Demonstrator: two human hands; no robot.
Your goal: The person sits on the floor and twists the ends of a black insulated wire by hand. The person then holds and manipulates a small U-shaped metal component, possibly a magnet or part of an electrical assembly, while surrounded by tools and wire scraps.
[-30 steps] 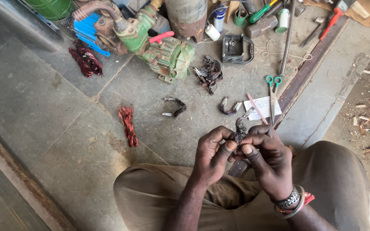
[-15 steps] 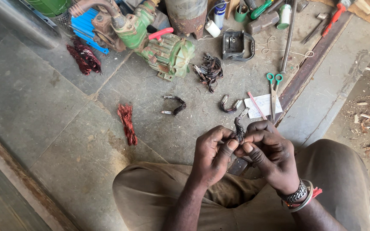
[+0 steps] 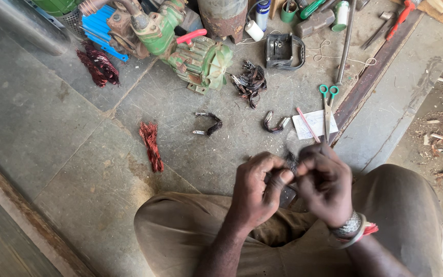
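Note:
I sit on a concrete floor with my knees in brown trousers. Both hands meet above my lap around a small dark bundle of wire (image 3: pixel 290 160). My left hand (image 3: pixel 256 189) pinches it from the left with thumb and fingers. My right hand (image 3: pixel 325 183), with a metal watch and red band at the wrist, grips it from the right. Most of the bundle is hidden between the fingers, and a dark flat piece (image 3: pixel 286 196) shows just below them.
On the floor ahead lie a red copper wire coil (image 3: pixel 150 145), two small dark wire pieces (image 3: pixel 209 123) (image 3: pixel 274 122), a pile of dark wire (image 3: pixel 251 82), green-handled scissors (image 3: pixel 328 106) on white paper, and a green motor (image 3: pixel 197 57). Tools and cans crowd the top edge.
My hands have closed in tighter around the wire bundle and hide more of it. The view has shifted slightly; the things on the floor lie as before.

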